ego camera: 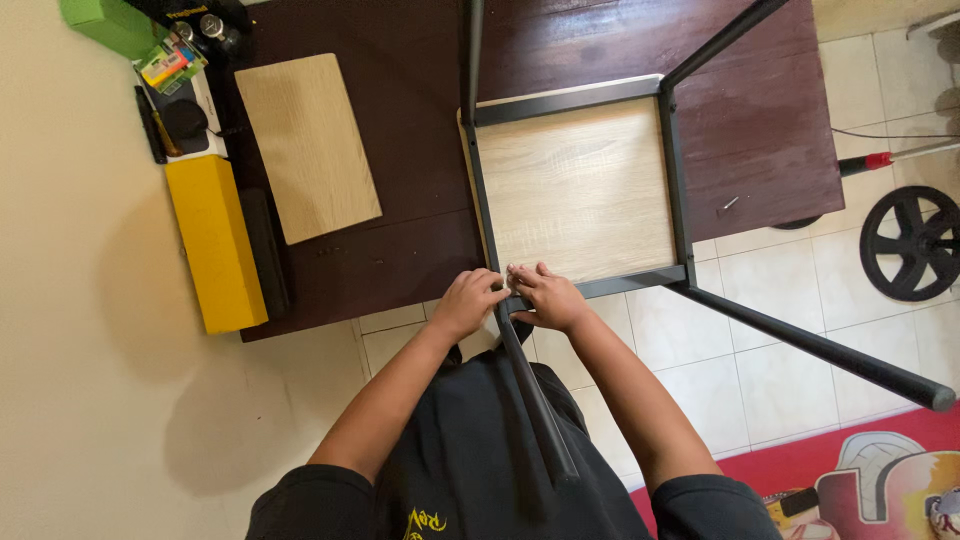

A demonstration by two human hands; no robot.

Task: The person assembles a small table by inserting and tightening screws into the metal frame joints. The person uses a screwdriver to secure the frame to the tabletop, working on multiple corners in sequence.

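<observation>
We see a small stool (580,190) turned upside down on the dark wooden table (400,60), its pale wood seat facing up inside a black metal frame (570,100), and its legs pointing toward us. The left hand (468,300) and the right hand (545,295) meet at the near corner of the frame, at about 7 o'clock of the seat, where one black leg (535,395) joins. The fingers of both hands are curled and pressed close together on this corner; if they pinch some small part there, we cannot tell. Another leg (820,350) goes out toward 4 o'clock over the white tiled floor (760,380). At 9 o'clock from the stool a loose pale wooden board (308,145) lies flat on the table. Further at 9 o'clock, at the table edge, lies a long yellow box (213,240). At 3 o'clock, a black wheel (912,243) stands on the floor.
</observation>
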